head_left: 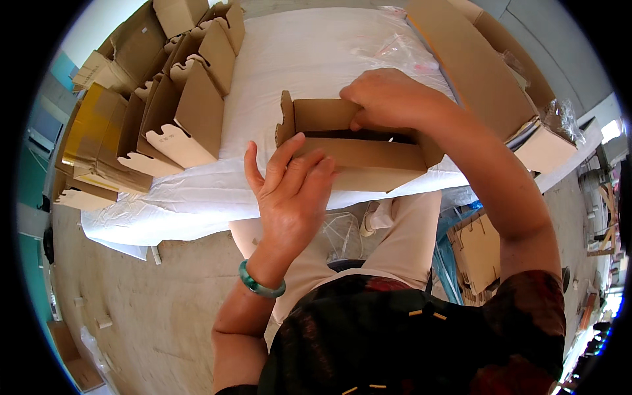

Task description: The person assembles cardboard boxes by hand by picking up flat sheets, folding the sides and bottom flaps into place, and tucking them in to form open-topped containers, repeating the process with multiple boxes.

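Note:
In front of me on the white-covered table (289, 52) sits a small, open-topped brown cardboard box (368, 155), its long side toward me. At its left end a notched end flap (284, 118) stands up. My right hand (385, 99) reaches over the box with fingers curled at the far wall, closed on its edge; the thumb points down inside. My left hand (296, 187), a green bangle at its wrist, is by the near left corner with fingers apart. Whether its fingertips touch the cardboard, I cannot tell. The box's floor is mostly hidden.
Several similar notched cardboard boxes (204, 99) stand in rows at the table's left. A large open carton (477, 59) lies along the right side, with clear plastic bags (401, 49) beside it. Flattened cardboard (477, 250) is below the table edge at right.

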Tool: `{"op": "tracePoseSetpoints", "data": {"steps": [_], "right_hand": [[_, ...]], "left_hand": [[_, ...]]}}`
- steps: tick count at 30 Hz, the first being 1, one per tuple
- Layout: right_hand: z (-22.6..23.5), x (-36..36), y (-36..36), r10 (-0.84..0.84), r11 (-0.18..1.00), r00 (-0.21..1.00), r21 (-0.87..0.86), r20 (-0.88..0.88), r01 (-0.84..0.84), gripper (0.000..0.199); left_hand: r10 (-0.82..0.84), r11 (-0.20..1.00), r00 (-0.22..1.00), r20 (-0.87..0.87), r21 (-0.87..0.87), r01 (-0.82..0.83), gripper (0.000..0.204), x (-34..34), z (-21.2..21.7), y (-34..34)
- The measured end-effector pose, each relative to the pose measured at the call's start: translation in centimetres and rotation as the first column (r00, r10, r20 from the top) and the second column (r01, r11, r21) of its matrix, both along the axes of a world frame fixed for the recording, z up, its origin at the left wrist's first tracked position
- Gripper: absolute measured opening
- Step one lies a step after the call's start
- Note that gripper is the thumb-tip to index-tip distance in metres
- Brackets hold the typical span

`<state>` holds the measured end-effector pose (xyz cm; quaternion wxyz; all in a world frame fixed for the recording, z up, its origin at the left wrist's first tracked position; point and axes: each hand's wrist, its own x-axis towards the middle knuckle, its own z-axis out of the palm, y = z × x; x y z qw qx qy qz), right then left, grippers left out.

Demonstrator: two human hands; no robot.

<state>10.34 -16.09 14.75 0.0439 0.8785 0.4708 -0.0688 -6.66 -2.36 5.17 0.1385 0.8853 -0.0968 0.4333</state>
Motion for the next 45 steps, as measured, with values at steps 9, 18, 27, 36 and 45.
{"op": "tracePoseSetpoints", "data": {"steps": [9,18,27,36,45], "right_hand": [[0.0,0.7,-2.0,0.024,0.98,0.985,0.199,-0.169,0.01,0.053],[-0.2,-1.4,-1.2,0.185,0.956,0.983,0.23,0.006,-0.182,0.064],[-2.1,-2.7,-0.6,0.238,0.913,0.939,0.273,0.249,-0.303,0.058],[-2.1,-2.8,0.9,0.265,0.902,0.929,0.273,0.26,-0.333,0.031],[-0.3,-2.4,0.3,0.178,0.94,0.983,0.286,0.052,-0.185,0.037]], "left_hand": [[-0.06,0.998,0.997,0.045,0.015,0.059,0.027,-0.6,1.5,0.8],[-0.142,0.871,0.99,-0.002,-0.476,0.123,0.067,1.4,2.2,1.2],[-0.14,0.803,0.99,0.025,-0.581,0.129,0.066,2.7,0.3,0.4],[-0.102,0.734,0.992,0.075,-0.668,0.126,0.056,3.1,0.3,-0.3],[-0.09,0.844,0.988,0.129,-0.517,0.144,0.043,3.2,-0.7,1.2]]}}
